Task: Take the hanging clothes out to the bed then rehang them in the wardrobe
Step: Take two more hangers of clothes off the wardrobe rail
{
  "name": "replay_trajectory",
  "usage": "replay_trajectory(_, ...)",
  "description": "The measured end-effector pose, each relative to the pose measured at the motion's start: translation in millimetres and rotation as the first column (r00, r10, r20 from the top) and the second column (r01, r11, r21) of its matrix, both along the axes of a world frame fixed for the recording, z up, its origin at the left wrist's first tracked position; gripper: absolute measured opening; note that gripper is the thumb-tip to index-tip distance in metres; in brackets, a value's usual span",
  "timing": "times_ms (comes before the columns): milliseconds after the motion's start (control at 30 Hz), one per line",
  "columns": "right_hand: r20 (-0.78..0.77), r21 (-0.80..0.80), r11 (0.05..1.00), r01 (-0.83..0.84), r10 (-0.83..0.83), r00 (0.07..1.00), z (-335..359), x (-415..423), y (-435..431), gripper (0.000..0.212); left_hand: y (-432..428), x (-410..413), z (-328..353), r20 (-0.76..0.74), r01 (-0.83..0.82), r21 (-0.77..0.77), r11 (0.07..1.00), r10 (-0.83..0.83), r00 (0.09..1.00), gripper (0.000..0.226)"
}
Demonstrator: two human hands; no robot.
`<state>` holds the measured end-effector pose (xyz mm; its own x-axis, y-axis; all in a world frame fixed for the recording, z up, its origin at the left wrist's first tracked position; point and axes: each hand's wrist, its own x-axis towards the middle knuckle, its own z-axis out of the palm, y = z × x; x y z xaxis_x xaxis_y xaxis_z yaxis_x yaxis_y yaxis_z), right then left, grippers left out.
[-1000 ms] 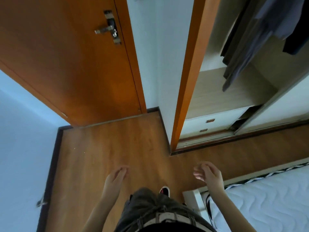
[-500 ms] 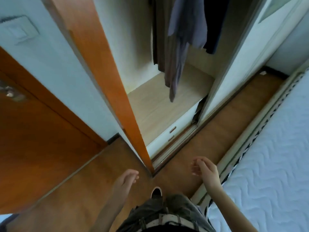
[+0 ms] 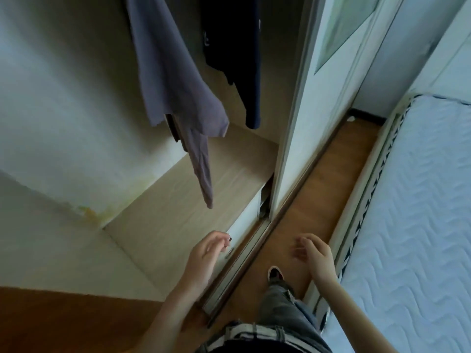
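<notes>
Inside the open wardrobe [image 3: 76, 85] hangs a grey-purple garment [image 3: 175, 80], with one long sleeve trailing down over the light wood shelf [image 3: 178, 200]. A dark navy garment [image 3: 239, 59] hangs just to its right. The hangers and the rail are out of view above. My left hand [image 3: 206, 253] hovers low over the shelf's front edge, fingers loosely curled and holding nothing. My right hand [image 3: 313, 253] is over the floor strip beside the bed [image 3: 420, 225], fingers apart and empty. Both hands are well below the clothes.
A white sliding wardrobe door [image 3: 318, 98] with a glass panel stands to the right of the opening. A narrow wooden floor strip [image 3: 318, 187] runs between the wardrobe and the white quilted mattress. A white drawer front [image 3: 244, 228] sits under the shelf. My shoe [image 3: 275, 273] is on the floor.
The view has swung right from the room door and the wardrobe's orange frame to the wardrobe's inside. I have stepped closer; both hands stay low and empty.
</notes>
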<state>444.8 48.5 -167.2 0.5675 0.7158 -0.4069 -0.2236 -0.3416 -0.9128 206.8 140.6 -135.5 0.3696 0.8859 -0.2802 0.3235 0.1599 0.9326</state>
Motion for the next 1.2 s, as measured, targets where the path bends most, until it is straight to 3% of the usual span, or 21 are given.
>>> replay_trajectory(100,0.003,0.092,0.981,-0.169,0.17,0.986,25.4,41.7,68.4,0.024,28.8,36.3,26.1,0.03,-0.122,0.036,0.992,0.121,0.992,0.016)
replay_trajectory(200,0.024,0.2,0.937,-0.286,0.287,0.957,75.7,72.1,139.8,0.024,54.0,60.5,73.8,0.118,-0.236,0.17,0.957,0.218,0.969,0.019)
replay_trajectory(267,0.1,0.296,0.873,-0.389,0.376,0.921,122.3,86.5,186.6,0.025,70.9,69.3,116.9,0.175,-0.287,0.302,0.909,0.243,0.954,0.026)
replay_trajectory(400,0.321,0.488,0.67,-0.559,0.458,0.829,236.4,99.3,265.6,0.029,116.7,66.6,210.0,0.138,-0.242,0.564,0.79,0.198,0.97,0.035)
replay_trajectory(467,0.425,0.562,0.562,-0.606,0.432,0.795,296.9,99.3,294.0,0.028,142.3,56.9,266.0,0.146,-0.263,0.668,0.697,0.223,0.964,0.044)
replay_trajectory(567,0.52,0.669,0.424,-0.611,0.32,0.792,384.6,96.0,328.5,0.026,170.3,57.5,358.2,0.229,-0.311,0.838,0.449,0.228,0.946,0.029)
replay_trajectory(633,0.566,0.7,0.399,-0.592,0.194,0.801,435.7,93.2,354.4,0.024,191.1,63.3,411.8,0.34,-0.4,0.875,0.274,0.242,0.909,0.017)
replay_trajectory(700,0.612,0.703,0.431,-0.565,0.039,0.79,478.8,92.0,388.0,0.02,223.6,68.1,453.9,0.411,-0.485,0.849,0.211,0.315,0.855,0.015)
replay_trajectory(767,0.689,0.636,0.558,-0.533,-0.101,0.717,512.1,93.6,424.0,0.023,270.4,64.7,476.2,0.376,-0.515,0.813,0.272,0.43,0.821,0.014)
replay_trajectory(800,0.728,0.575,0.642,-0.506,-0.121,0.675,523.8,95.0,442.7,0.029,293.7,62.3,481.3,0.335,-0.532,0.77,0.353,0.486,0.807,0.016)
replay_trajectory(867,0.793,0.381,0.799,-0.466,-0.023,0.609,535.7,97.9,477.6,0.036,334.3,63.7,483.9,0.238,-0.545,0.641,0.541,0.535,0.811,0.018)
replay_trajectory(967,0.803,0.161,0.842,-0.514,0.191,0.564,533.1,100.8,521.0,0.023,371.8,69.9,482.7,0.295,-0.583,0.415,0.698,0.503,0.812,0.01)
replay_trajectory(1033,0.709,0.173,0.832,-0.527,0.266,0.653,532.0,102.5,542.3,0.008,384.9,69.6,482.4,0.386,-0.595,0.33,0.733,0.471,0.793,0.016)
replay_trajectory(1100,0.571,0.239,0.826,-0.51,0.305,0.762,531.3,101.5,556.6,0.012,390.8,69.9,482.2,0.478,-0.617,0.26,0.743,0.456,0.75,0.022)
replay_trajectory(1200,0.476,0.317,0.826,-0.466,0.286,0.832,533.6,95.7,562.5,0.025,387.7,74.0,485.2,0.568,-0.657,0.175,0.733,0.47,0.676,0.026)
